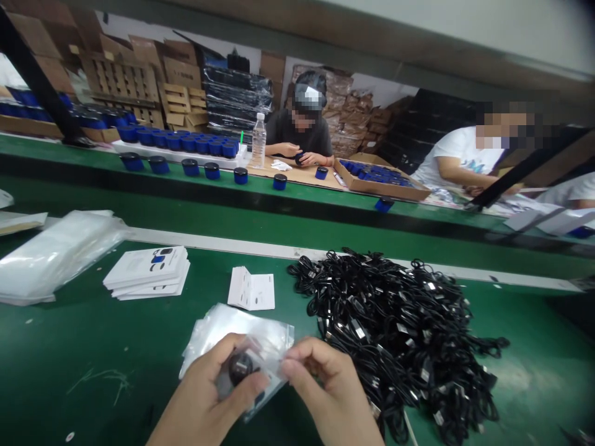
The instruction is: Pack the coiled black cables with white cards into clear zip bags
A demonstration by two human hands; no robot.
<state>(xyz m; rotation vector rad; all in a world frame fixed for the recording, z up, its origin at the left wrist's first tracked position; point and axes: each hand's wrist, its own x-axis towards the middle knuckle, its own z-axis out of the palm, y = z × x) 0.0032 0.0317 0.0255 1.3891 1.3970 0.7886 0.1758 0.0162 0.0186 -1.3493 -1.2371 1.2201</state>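
Note:
A small clear plastic bag (269, 362) with a dark coiled item inside is held between my two hands. My left hand (218, 390) is closed around its left side, thumb laid across the front. At the bag's upper right edge, my right hand (325, 384) pinches the plastic between thumb and fingers. Beneath and behind the held bag lies a pile of flat clear bags (204, 337). Just right of my right hand spreads a large heap of black cables (385, 322). A folded white leaflet stack (260, 291) sits beyond the bags.
A stack of printed white booklets (149, 269) and larger plastic bags (60, 254) lie to the left. Past a white strip, blue jars with black lids (211, 170) line a green ledge. Two co-workers sit opposite, near a bottle (259, 139) and a cardboard tray (381, 179).

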